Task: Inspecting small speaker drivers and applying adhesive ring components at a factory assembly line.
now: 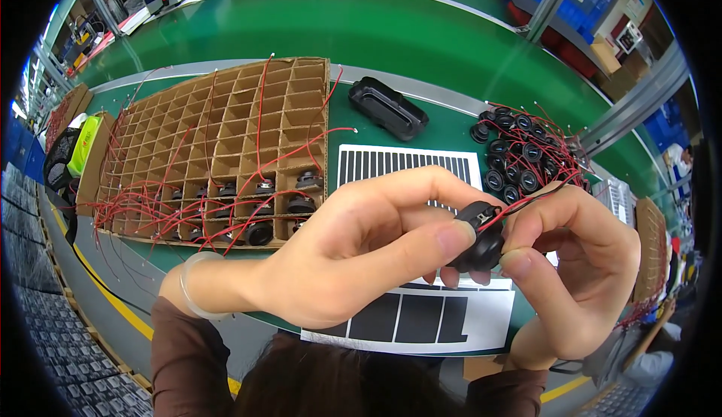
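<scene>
My left hand [353, 251] and my right hand [579, 274] meet over the table, both gripping one small round black speaker part [481, 238] with thin red wires trailing off to the right. The left thumb and forefinger pinch its left side; the right thumb and fingers hold its right side. Under the hands lies a white sheet with black stripes [406, 165]. A heap of similar black round parts with red wires [523, 157] lies just beyond my right hand.
A cardboard grid tray [226, 127] on the left holds several black parts with red wires in its near cells. A black oblong plastic tray [387, 107] sits behind the sheet. The green belt [361, 33] runs across the back. More cardboard [650, 244] stands at the right.
</scene>
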A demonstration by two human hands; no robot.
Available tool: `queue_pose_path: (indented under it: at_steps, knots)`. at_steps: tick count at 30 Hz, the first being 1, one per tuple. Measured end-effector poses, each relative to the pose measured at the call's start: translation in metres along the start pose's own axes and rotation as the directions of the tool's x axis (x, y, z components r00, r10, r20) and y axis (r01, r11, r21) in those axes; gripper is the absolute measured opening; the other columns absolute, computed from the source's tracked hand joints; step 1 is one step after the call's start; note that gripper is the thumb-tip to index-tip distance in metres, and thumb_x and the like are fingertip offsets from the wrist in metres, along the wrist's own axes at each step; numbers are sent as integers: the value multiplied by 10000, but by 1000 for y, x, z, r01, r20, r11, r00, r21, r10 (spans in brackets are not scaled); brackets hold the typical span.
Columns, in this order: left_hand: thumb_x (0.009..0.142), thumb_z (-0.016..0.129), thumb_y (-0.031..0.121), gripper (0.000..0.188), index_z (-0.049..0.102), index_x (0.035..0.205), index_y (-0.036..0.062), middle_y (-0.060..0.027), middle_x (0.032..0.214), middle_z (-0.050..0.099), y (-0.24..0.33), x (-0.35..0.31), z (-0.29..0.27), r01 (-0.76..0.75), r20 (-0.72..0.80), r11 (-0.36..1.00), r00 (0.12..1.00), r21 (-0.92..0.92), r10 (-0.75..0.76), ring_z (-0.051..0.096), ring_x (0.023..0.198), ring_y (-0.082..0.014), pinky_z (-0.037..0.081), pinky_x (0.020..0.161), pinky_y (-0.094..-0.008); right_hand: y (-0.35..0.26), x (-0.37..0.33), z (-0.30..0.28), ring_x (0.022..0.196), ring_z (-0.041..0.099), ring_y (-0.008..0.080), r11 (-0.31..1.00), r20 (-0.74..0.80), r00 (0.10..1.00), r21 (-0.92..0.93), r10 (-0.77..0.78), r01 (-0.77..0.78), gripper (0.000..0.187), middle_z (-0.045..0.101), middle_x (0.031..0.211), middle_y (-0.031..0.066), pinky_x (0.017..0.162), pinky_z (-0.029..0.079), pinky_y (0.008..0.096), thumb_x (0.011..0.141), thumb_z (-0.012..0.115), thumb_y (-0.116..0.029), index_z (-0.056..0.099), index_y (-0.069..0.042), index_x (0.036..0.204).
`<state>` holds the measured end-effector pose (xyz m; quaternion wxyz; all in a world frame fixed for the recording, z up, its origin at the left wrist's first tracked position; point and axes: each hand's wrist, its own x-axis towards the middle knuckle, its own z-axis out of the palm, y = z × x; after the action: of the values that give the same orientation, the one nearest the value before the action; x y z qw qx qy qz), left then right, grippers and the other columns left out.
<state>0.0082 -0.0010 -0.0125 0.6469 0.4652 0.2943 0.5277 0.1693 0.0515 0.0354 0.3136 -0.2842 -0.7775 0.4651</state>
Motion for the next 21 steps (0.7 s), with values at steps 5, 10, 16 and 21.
queue_pose_path:
  at_steps: [5, 10, 16, 21]
  knots:
    - [805, 422, 214, 403, 368, 1069, -86, -134, 909, 516, -1, 0, 0, 2, -3, 1000, 1000, 1, -2, 508, 810, -141, 413, 694, -257, 0, 0, 0, 601, 480, 90, 1000, 11, 1000, -1, 6, -6, 89, 501, 685, 80, 536, 391, 175, 642, 528, 16, 475, 43, 708]
    - [806, 417, 209, 396, 367, 1069, -83, -133, 907, 515, -2, 1, 0, -3, -4, 1000, 1000, -15, 3, 507, 802, -139, 410, 690, -255, 1, 0, 1, 606, 480, 91, 1000, -5, 1000, 0, -8, 8, 88, 501, 688, 77, 543, 392, 177, 646, 528, 16, 475, 41, 711]
    - [809, 410, 204, 390, 364, 1072, -81, -128, 904, 516, -4, 1, -2, -26, 9, 1000, 1000, -11, 26, 506, 794, -136, 409, 683, -253, 1, 0, 4, 609, 473, 87, 1000, -25, 1000, 7, -17, 17, 91, 497, 687, 74, 541, 381, 173, 650, 529, 12, 471, 36, 715]
    - [810, 410, 204, 391, 363, 1075, -79, -127, 905, 517, -1, 0, -1, -29, 4, 999, 1000, -18, 29, 506, 784, -134, 409, 678, -251, 1, -1, 8, 588, 466, 83, 999, -71, 997, -17, -42, 41, 88, 498, 677, 74, 523, 371, 166, 648, 530, 6, 469, 33, 706]
